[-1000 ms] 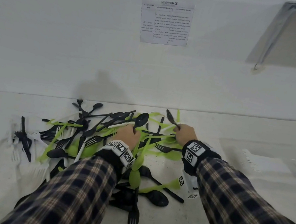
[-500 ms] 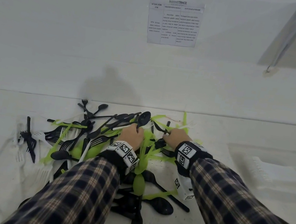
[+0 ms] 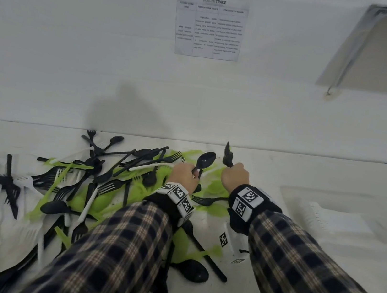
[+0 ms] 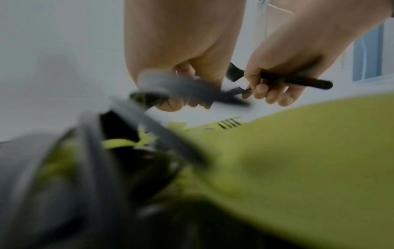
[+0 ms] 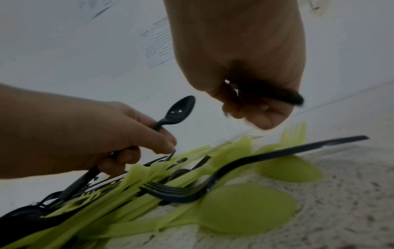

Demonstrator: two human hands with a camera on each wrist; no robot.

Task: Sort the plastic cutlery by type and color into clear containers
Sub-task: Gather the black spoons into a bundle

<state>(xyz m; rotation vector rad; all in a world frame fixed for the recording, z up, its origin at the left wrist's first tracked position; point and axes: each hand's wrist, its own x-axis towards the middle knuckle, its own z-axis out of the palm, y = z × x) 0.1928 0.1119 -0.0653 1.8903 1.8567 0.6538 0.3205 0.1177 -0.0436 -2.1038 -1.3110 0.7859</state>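
Two hands work over the heap. The left hand (image 3: 184, 175) keeps its grip curled round a glossy black spoon (image 3: 205, 160), bowl upright. The right hand (image 3: 235, 177), half a second ago down among the pieces, has come up just beside the left, fist closed on a black utensil (image 3: 228, 154); which kind, I cannot tell. Below both grips, thin matte green cutlery (image 5: 245, 208) and a black fork (image 5: 213, 182) lie tangled on the speckled table (image 5: 351, 210).
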